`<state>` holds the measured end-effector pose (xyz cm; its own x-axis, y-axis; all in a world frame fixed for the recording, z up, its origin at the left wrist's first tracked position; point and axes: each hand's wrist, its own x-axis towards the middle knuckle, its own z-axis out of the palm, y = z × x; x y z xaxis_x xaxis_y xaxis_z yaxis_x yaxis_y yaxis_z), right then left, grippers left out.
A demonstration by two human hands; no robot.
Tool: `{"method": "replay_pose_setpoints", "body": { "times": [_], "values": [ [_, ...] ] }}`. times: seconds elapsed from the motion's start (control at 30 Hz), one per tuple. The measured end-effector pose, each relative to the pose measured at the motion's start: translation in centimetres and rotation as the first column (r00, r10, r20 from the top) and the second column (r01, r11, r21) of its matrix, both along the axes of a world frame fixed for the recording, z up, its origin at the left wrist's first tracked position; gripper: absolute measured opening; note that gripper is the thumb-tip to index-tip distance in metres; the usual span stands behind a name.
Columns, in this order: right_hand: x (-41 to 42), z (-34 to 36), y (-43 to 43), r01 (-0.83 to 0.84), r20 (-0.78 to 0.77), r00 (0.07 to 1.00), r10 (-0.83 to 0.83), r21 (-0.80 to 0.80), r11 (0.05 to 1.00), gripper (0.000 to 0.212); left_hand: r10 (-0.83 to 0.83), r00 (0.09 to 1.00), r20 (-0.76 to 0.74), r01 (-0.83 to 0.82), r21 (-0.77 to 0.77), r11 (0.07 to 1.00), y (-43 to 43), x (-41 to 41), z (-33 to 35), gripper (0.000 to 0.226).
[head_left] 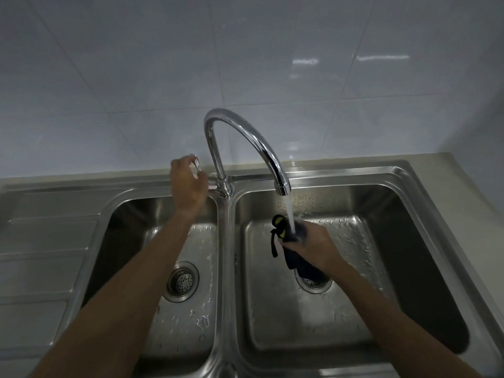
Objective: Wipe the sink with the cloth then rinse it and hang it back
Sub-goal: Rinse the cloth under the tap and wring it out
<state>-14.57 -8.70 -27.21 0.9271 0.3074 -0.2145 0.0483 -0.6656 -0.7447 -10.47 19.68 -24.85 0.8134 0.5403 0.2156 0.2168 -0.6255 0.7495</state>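
Head view looks straight down on a steel double sink [229, 241], and the rinse is on, from the look of it. Right hand [313, 246] sits low in the right basin, fingers [289, 242] wrapped tight round the dark cloth [297, 264], bunched into a roll with a yellow-edged end [280, 226] poking up and a black strap [273, 245] dangling beside it. Water [289, 214] drops from the spout of the chrome tap [245, 137] and lands right where cloth meets knuckles. The tail of the cloth hangs down over the right drain [316, 285], covering part of it. Left hand [188, 184] is up at the tap handle [194, 162] behind the left basin, fingers curled onto it; how firmly they grip, I can't tell. Droplets lie across both basin floors, so the wiping looks done.

Now, the risks as I see them. That cloth is rolled tight, so water may only reach the outside and the inner folds stay dirty unless it's opened up. The stream hits the fist and could spray over the rim onto the bench [354, 156]. Loosen the wet grip and the tail could settle on the drain and slow the runoff. Where it hangs afterwards isn't in sight
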Motion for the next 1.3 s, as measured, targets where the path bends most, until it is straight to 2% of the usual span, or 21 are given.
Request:
{"method": "replay_pose_setpoints", "body": {
  "times": [0.07,0.17,0.3,0.37,0.5,0.6,0.7,0.9,1.0,1.07,1.13,1.17,1.23,1.3],
  "values": [
    [0.2,0.3,0.0,-0.022,-0.007,1.000,0.022,0.010,1.000,0.032,0.020,0.997,-0.071,-0.019,0.017,1.000,1.2,1.4,0.3,0.041],
    [0.5,0.7,0.3,-0.046,0.023,0.999,0.047,-0.065,0.997,0.015,-0.038,0.981,-0.189,0.041,0.012,0.999,1.7,3.0,0.7,0.045],
    [0.7,1.1,0.4,-0.066,0.007,0.998,0.067,-0.081,0.995,0.021,-0.045,0.976,-0.214,0.046,0.001,0.999,2.6,4.4,0.5,0.036],
    [0.8,1.1,0.4,-0.083,-0.015,0.996,0.082,-0.081,0.993,0.020,-0.034,0.982,-0.188,0.043,0.046,0.998,3.0,4.6,0.5,0.030],
    [1.0,0.5,0.3,-0.054,-0.011,0.999,0.053,-0.032,0.998,0.030,-0.035,0.995,-0.090,0.044,0.100,0.994,3.0,4.1,0.5,0.026],
    [1.0,0.2,0.5,-0.063,0.009,0.998,0.064,-0.075,0.995,0.024,-0.034,0.999,-0.021,0.036,0.135,0.990,2.3,3.3,0.2,0.025],
    [1.1,0.2,0.6,-0.054,0.020,0.998,0.056,-0.087,0.995,0.034,-0.024,0.999,0.035,0.018,0.159,0.987,1.3,2.4,0.2,0.025],
    [0.9,0.5,0.6,-0.101,0.082,0.991,0.109,-0.096,0.990,0.040,-0.106,0.989,0.105,0.080,0.225,0.971,0.3,-0.3,-0.2,0.025],
    [0.9,0.8,0.7,-0.121,0.087,0.988,0.129,-0.095,0.988,0.037,-0.103,0.992,0.076,0.088,0.182,0.979,-0.2,-1.1,-0.1,0.027],
    [0.9,0.6,0.6,-0.127,0.088,0.987,0.137,-0.110,0.986,0.039,-0.051,0.994,0.099,0.034,0.165,0.986,-1.2,-1.9,0.1,0.030],
    [1.0,0.5,0.4,-0.132,0.093,0.985,0.143,-0.117,0.984,0.042,0.027,0.970,0.241,-0.070,0.171,0.983,-3.5,-3.6,0.2,0.029],
    [1.0,0.4,0.4,-0.146,0.093,0.983,0.157,-0.118,0.982,0.044,0.010,0.956,0.292,-0.057,0.153,0.987,-5.1,-4.8,0.0,0.027],
    [1.0,0.6,0.1,-0.200,0.066,0.976,0.208,-0.111,0.973,0.052,-0.204,0.935,0.291,0.183,0.099,0.978,-8.4,-7.5,-0.7,0.025],
    [0.8,1.0,-0.1,-0.269,-0.037,0.963,0.267,-0.073,0.960,0.057,-0.463,0.876,0.134,0.457,0.071,0.886,-10.7,-9.3,-1.5,0.030]
  ]
}}
